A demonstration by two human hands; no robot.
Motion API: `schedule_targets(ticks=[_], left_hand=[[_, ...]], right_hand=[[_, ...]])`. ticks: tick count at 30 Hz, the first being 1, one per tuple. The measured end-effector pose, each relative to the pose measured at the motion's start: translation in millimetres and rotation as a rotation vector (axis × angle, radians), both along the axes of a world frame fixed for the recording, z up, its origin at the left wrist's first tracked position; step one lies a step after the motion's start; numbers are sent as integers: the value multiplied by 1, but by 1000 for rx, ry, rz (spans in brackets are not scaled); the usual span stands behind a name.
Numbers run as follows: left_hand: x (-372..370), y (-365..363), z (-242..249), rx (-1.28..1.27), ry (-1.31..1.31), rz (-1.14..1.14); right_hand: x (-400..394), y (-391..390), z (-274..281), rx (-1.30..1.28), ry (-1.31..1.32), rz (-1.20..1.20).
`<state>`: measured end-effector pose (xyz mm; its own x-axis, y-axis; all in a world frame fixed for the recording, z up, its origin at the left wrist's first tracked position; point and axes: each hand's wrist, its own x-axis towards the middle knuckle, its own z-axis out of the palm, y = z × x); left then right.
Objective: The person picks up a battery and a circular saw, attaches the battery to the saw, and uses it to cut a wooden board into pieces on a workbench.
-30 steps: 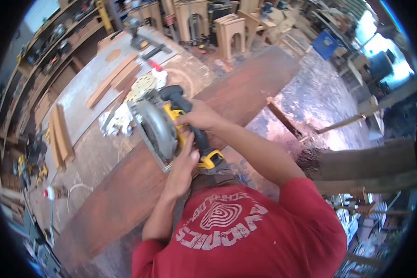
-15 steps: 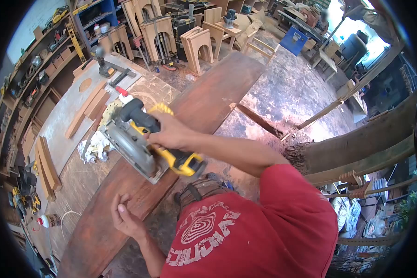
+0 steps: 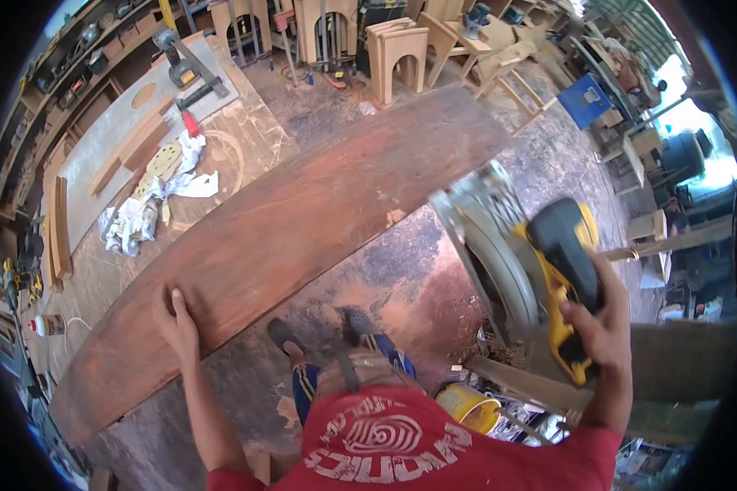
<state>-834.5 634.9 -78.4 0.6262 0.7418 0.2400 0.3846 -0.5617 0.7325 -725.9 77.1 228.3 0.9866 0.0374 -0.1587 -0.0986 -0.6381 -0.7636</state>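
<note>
A yellow and black cordless circular saw (image 3: 508, 262) is held up by my right hand (image 3: 604, 323), whose fingers wrap round its handle. The saw hangs over the floor to the right of a long reddish-brown wooden slab (image 3: 303, 217), apart from it. Its blade guard and metal base face left. My left hand (image 3: 178, 323) rests on or just over the near part of the slab, fingers stretched out and holding nothing. The slab lies at a slant across the worktable, one long edge curved and the edge towards me straight.
White rags (image 3: 131, 222) and a yellow perforated disc (image 3: 165, 159) lie on the worktable (image 3: 246, 114) beside a red-handled clamp (image 3: 190, 121). A glue bottle (image 3: 47, 326) stands far left. Arched wooden pieces (image 3: 397, 61) stand behind. A yellow bucket (image 3: 469, 407) sits on the floor at right.
My right hand has carried the circular saw from above the slab out to the right. My left hand has moved left onto or over the slab, and the view has shifted.
</note>
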Motion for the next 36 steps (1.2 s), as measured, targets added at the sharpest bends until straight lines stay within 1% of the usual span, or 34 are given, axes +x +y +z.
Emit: schedule_targets(ticks=[2,3,5,8,9,10,12,13,14,16,19,22,26,36], left_hand=[[26,15,-16,226,132,-31],[42,16,-18,292,177,-21],[60,15,-16,416,295,-22],[71,12,-17,518,482,60],[73,15,-18,512,478,54],[73,17,-20,503,477,51],[65,14,-21,482,493,58],[68,13,-20,476,493,77],[69,12,-18,467,493,94],[67,10,-18,448,485,107],[69,6,-15,428,475,130],[70,5,-16,415,487,148],[71,1,-7,387,520,161],[68,7,-12,368,520,134]], right_hand=[[9,-24,-24,11,64,-54],[16,-34,-31,13,94,-71],[26,-41,-41,99,189,-142],[40,-45,-63,191,210,-64],[46,-40,-70,223,218,-25],[55,-35,-75,198,238,-4],[68,-21,-87,274,229,62],[76,-20,-99,247,184,154],[82,-12,-104,272,176,195],[89,1,-107,223,236,216],[94,14,-117,116,216,278],[97,28,-120,72,193,281],[95,39,-116,23,189,304],[92,36,-124,2,149,277]])
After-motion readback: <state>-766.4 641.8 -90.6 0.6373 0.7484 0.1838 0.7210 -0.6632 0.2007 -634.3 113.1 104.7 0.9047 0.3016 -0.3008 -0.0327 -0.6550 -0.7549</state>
